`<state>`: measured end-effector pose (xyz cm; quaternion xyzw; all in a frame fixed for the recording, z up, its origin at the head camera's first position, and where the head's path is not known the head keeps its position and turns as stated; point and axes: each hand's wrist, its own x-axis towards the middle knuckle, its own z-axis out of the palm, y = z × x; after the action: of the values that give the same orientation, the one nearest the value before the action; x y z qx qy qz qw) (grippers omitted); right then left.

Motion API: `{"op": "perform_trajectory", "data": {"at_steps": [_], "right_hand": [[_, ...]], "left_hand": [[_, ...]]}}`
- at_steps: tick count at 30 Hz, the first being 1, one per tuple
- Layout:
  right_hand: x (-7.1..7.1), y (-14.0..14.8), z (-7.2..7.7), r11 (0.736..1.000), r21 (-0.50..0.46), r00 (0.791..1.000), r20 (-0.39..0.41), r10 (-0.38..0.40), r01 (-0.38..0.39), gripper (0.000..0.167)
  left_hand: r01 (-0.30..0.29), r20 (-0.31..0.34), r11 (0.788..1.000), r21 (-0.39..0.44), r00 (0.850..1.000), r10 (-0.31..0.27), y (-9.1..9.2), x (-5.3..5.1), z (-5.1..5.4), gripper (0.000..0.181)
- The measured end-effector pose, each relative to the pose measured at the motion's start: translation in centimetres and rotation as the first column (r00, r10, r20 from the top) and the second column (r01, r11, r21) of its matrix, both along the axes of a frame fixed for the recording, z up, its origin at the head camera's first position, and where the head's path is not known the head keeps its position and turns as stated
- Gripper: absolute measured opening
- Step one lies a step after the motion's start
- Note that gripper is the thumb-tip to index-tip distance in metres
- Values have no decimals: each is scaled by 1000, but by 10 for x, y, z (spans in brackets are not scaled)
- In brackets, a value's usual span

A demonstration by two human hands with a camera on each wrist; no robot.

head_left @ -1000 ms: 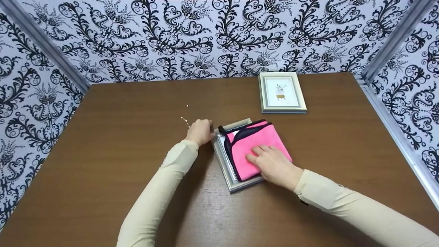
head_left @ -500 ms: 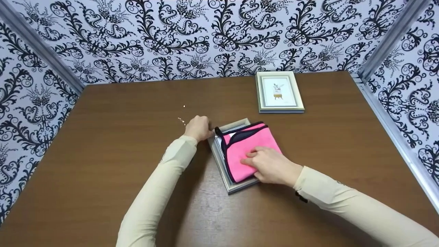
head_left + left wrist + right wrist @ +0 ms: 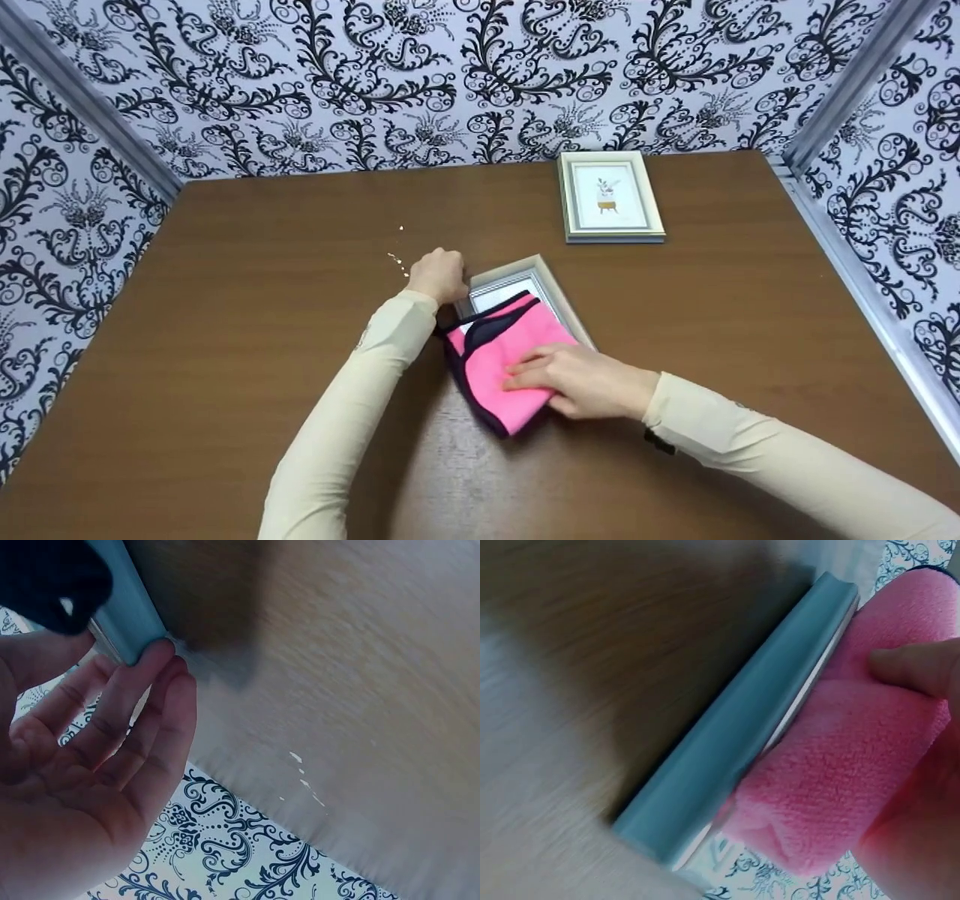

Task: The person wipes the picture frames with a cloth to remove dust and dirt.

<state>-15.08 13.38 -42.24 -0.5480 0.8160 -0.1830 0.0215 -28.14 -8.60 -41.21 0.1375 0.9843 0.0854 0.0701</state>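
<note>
A picture frame with a pale border lies at an angle on the table. My left hand holds its far left corner; in the left wrist view the fingers and thumb pinch the frame's edge. A folded pink cloth with dark trim covers the frame's near part and overhangs its near end. My right hand grips the cloth, fingers on top and thumb at its right edge. In the right wrist view, the pink cloth bulges beside the frame's side. Most of the picture is hidden.
A second picture frame, with a plant picture, lies face up near the back wall. Small whitish marks show on the brown table left of my left hand. Patterned walls enclose the back and sides.
My right hand has slid the pink cloth toward me and to the left, uncovering the frame's far part. The left hand stays at the frame's corner.
</note>
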Motion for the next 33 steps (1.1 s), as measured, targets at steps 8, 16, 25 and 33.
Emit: {"op": "perform_trajectory", "data": {"at_steps": [8, 16, 25, 33], "right_hand": [[-4, 20, 9, 995, 79, 998, -33, -59, 61, 47], [7, 27, 7, 934, 87, 901, -308, -307, 348, 35], [36, 15, 11, 885, 133, 829, -434, -353, 446, 26], [32, 10, 4, 968, 51, 925, -311, -219, 246, 35]], "left_hand": [[31, 100, 1000, -6, 994, -30, 1, -5, 2, 8], [60, 81, 998, -12, 995, -59, 1, -3, 3, 10], [66, 60, 997, -27, 996, -64, 2, -2, 4, 9], [52, 66, 998, -44, 997, -49, 1, -4, 4, 11]]}}
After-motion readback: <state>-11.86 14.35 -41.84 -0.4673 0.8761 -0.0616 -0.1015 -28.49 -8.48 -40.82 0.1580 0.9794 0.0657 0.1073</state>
